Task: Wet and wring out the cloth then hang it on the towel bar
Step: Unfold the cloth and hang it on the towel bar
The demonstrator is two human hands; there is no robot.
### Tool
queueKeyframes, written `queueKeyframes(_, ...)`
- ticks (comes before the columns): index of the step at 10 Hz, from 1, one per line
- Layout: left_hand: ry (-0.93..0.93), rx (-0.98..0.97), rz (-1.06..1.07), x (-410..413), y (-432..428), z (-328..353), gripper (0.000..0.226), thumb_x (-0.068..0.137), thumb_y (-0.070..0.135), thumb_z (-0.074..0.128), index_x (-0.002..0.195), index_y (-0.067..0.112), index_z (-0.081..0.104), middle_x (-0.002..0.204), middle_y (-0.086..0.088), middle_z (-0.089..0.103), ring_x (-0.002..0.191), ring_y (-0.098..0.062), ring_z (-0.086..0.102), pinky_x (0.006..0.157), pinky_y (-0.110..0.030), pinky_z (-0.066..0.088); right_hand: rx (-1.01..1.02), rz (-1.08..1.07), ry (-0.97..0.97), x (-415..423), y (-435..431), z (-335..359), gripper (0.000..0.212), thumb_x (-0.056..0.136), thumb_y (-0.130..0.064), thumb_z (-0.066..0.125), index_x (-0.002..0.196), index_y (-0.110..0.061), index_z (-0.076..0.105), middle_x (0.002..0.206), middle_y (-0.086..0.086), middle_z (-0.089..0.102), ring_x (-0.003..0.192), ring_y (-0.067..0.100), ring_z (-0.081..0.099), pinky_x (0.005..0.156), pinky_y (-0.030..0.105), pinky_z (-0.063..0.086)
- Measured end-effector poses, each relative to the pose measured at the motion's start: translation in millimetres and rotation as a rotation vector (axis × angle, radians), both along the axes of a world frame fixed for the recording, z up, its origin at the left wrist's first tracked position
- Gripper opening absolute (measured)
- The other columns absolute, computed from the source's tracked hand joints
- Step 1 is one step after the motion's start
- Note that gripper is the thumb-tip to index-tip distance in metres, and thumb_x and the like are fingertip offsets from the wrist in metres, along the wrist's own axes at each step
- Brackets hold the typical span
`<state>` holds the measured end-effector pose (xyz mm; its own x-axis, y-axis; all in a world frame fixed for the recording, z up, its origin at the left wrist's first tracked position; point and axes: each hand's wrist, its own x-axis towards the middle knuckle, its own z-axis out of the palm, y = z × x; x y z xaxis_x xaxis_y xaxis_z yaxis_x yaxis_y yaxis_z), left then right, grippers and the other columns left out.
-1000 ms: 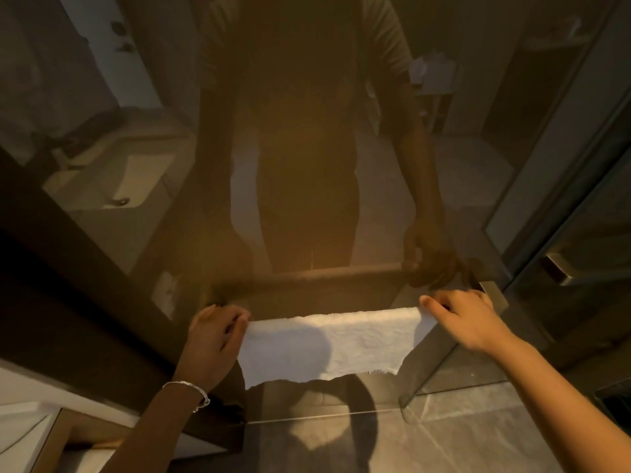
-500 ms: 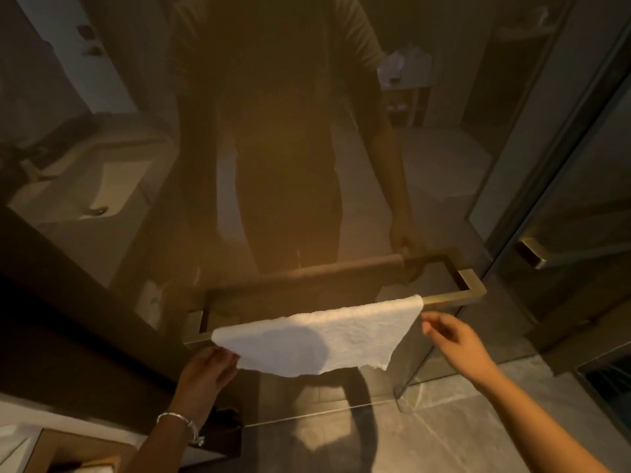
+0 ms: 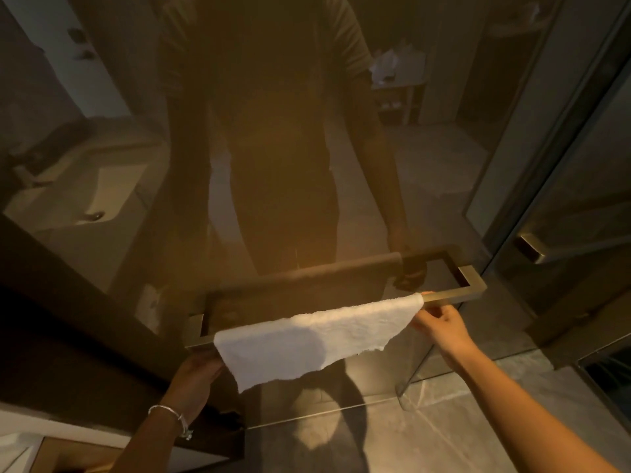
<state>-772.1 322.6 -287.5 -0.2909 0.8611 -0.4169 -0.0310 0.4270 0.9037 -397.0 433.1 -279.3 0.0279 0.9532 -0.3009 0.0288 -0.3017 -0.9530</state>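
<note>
A white cloth (image 3: 307,339) with a ragged lower edge hangs draped over the brass towel bar (image 3: 454,295), which is fixed to a glass panel. The cloth covers the bar from near its left end to short of its right corner. My right hand (image 3: 440,324) pinches the cloth's upper right corner at the bar. My left hand (image 3: 196,373), with a bracelet on the wrist, sits below the bar's left end against the cloth's left edge. Its fingertips are hidden behind the cloth.
The dark glass panel (image 3: 102,268) reflects a person's body and a washbasin (image 3: 85,186). A glass door with a metal handle (image 3: 532,245) stands at the right. Grey floor tiles (image 3: 444,421) lie below, and a pale counter corner (image 3: 20,445) is at the lower left.
Both hands came down off the top of the bar. The right hand let go, then came back to the cloth's right corner. The cloth now hangs lower on its left side.
</note>
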Motion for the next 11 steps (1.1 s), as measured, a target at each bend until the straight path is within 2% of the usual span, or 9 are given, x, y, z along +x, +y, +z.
queueKeyframes(1, 0.149, -0.057, 0.051, 9.5, 1.8, -3.1, 0.010, 0.086, 0.010, 0.058, 0.087, 0.018, 0.064, 0.094, -0.003, 0.064, 0.095, -0.025, 0.055, 0.082, -0.034, 0.040, -0.012, -0.014, -0.105, -1.1, 2.1, -5.7, 0.018, 0.084, -0.013, 0.063, 0.102, -0.011, 0.060, 0.106, 0.016, 0.065, 0.102, 0.031, 0.060, 0.095, 0.048, 0.049)
queueKeyframes(2, 0.245, -0.066, 0.146, 17.6, 8.9, -4.6, 0.006, 0.085, 0.007, 0.057, 0.084, 0.012, 0.059, 0.084, -0.004, 0.060, 0.092, -0.029, 0.053, 0.081, -0.039, 0.037, -0.046, -0.001, -0.173, -4.4, 2.4, -11.5, 0.007, 0.085, -0.014, 0.062, 0.089, -0.016, 0.057, 0.105, 0.021, 0.064, 0.101, 0.034, 0.060, 0.096, 0.052, 0.047)
queueKeyframes(3, 0.319, -0.014, 0.095, 18.7, 10.1, -5.9, 0.022, 0.084, -0.006, 0.053, 0.074, 0.013, 0.057, 0.081, -0.006, 0.059, 0.081, -0.025, 0.054, 0.077, -0.034, 0.041, -0.071, 0.015, -0.228, -4.2, -0.2, -20.9, 0.019, 0.086, -0.012, 0.060, 0.097, 0.003, 0.057, 0.106, 0.030, 0.060, 0.098, 0.041, 0.059, 0.093, 0.053, 0.048)
queueKeyframes(5, 0.294, -0.013, 0.101, 19.8, 3.0, -22.7, 0.032, 0.082, -0.010, 0.052, 0.088, 0.020, 0.060, 0.082, -0.002, 0.061, 0.075, -0.008, 0.056, 0.069, -0.023, 0.045, -0.202, 0.071, -0.253, -5.5, -8.6, -38.6, 0.012, 0.084, -0.010, 0.060, 0.085, 0.001, 0.059, 0.081, 0.017, 0.062, 0.072, 0.028, 0.058, 0.067, 0.037, 0.053)
queueKeyframes(6, 0.181, -0.066, 0.121, 18.9, 4.7, -27.6, 0.043, 0.082, -0.013, 0.049, 0.077, 0.029, 0.053, 0.086, -0.008, 0.060, 0.074, -0.016, 0.058, 0.066, -0.026, 0.053, -0.244, 0.078, -0.246, -6.9, -8.9, -44.7, 0.011, 0.083, -0.008, 0.058, 0.074, -0.007, 0.053, 0.070, 0.010, 0.057, 0.060, 0.020, 0.051, 0.053, 0.027, 0.042)
queueKeyframes(7, 0.017, -0.186, 0.196, 16.9, 9.6, -32.2, 0.034, 0.084, -0.009, 0.049, 0.077, 0.024, 0.052, 0.086, -0.015, 0.058, 0.072, -0.023, 0.055, 0.048, -0.022, 0.054, -0.272, 0.114, -0.275, -8.3, -10.6, -49.1, 0.010, 0.086, -0.009, 0.056, 0.090, 0.000, 0.057, 0.071, 0.011, 0.057, 0.059, 0.019, 0.050, 0.055, 0.028, 0.039)
queueKeyframes(8, -0.079, -0.286, 0.131, 17.9, 7.0, -35.0, 0.017, 0.088, 0.002, 0.050, 0.084, 0.018, 0.052, 0.090, -0.012, 0.056, 0.081, -0.032, 0.053, 0.053, -0.041, 0.054, -0.299, 0.148, -0.258, -8.7, -13.2, -52.7, 0.012, 0.088, -0.006, 0.054, 0.095, 0.001, 0.060, 0.077, 0.015, 0.059, 0.066, 0.024, 0.055, 0.053, 0.025, 0.043)
queueKeyframes(9, -0.076, -0.301, 0.143, 18.8, 6.5, -32.6, 0.017, 0.084, 0.003, 0.057, 0.089, 0.019, 0.055, 0.095, -0.013, 0.062, 0.083, -0.034, 0.062, 0.054, -0.040, 0.053, -0.287, 0.196, -0.249, -9.2, -16.2, -48.5, 0.009, 0.086, -0.006, 0.060, 0.091, 0.000, 0.064, 0.079, 0.014, 0.064, 0.068, 0.026, 0.060, 0.051, 0.023, 0.048)
queueKeyframes(11, -0.209, -0.304, 0.141, 19.5, 5.8, -28.6, 0.014, 0.083, 0.007, 0.060, 0.093, 0.017, 0.060, 0.095, -0.015, 0.066, 0.089, -0.035, 0.064, 0.053, -0.040, 0.057, -0.556, 0.298, 0.071, -5.7, -9.9, -36.9, 0.022, 0.097, -0.025, 0.041, 0.094, -0.013, 0.060, 0.066, 0.009, 0.062, 0.050, 0.015, 0.053, 0.046, 0.021, 0.047)
